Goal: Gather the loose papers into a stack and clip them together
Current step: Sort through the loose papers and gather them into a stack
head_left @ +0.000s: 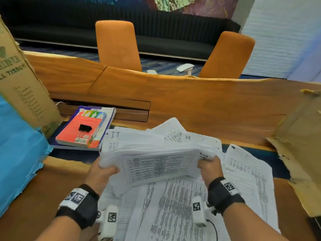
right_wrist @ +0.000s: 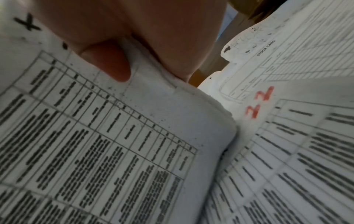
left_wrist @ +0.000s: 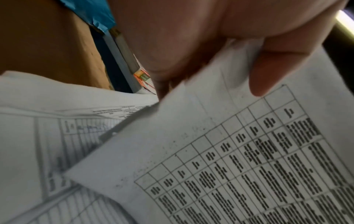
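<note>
We hold one thick stack of papers above the table, its long axis running left to right, printed face tilted toward us. Our left hand grips its left end, our right hand its right end, thumbs curled over the front sheet. Loose sheets lie beneath. One black binder clip rests on two stacked books at left; two orange chairs stand beyond.

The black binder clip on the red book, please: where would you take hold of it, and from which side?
Probably by its two wire handles. The binder clip lies flat on the red book, black body away from the person, handles pointing toward them. Come from the near side with the left hand, once it lets go of the paper stack.
</note>
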The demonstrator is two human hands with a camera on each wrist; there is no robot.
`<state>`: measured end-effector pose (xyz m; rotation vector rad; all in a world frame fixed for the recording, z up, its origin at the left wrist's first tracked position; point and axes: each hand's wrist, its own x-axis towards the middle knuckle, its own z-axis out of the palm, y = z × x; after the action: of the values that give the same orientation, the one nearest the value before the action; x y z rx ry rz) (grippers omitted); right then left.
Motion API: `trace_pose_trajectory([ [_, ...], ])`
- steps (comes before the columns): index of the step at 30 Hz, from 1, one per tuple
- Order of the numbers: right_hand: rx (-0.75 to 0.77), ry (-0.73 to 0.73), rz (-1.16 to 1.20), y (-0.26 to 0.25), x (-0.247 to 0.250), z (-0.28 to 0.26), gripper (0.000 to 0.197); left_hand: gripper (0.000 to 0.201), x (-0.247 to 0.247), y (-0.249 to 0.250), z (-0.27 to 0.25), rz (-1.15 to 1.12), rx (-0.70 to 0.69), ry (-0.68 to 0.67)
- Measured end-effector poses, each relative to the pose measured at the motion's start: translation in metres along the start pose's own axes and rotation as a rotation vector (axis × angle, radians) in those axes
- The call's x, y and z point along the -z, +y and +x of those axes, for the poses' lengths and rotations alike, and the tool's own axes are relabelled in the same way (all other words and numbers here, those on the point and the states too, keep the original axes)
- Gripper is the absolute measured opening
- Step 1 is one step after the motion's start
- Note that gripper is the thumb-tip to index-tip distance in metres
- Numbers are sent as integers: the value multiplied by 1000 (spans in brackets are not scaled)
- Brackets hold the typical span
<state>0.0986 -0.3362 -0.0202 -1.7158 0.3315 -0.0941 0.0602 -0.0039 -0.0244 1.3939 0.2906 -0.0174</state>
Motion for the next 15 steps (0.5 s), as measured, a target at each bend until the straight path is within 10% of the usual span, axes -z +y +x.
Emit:
trace_pose_trajectory([
  [4,130,-3,-51,-25,9,-5,39,70,-8,3,5,-3,-40,10],
  [8,744,90,-800,-60,1,-25,73,37,-8,2,7,63,-10,7],
  [12,527,-422,-1394,-85,-37,-35,92,31,-7,3,9,108,0,4],
  [15,553,-467,-1444,-100,-46,-34,92,31,-5,4,10,131,0,2],
])
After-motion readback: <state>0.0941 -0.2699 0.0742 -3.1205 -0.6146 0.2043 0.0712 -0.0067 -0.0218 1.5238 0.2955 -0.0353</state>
